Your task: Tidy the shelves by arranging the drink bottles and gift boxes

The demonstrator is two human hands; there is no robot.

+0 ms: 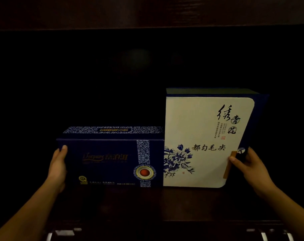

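Navy and white cardboard gift boxes, the low dark blue box touching the taller white floral box, stand on the dark wooden shelf, our left hand and right hand each in a loose grip on an outer edge, bottles unseen.

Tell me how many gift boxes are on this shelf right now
2. A dark blue box stands on the left, held at its left end by the left hand; a taller white box beside it, right hand at its right edge. The dark shelf could hide more.
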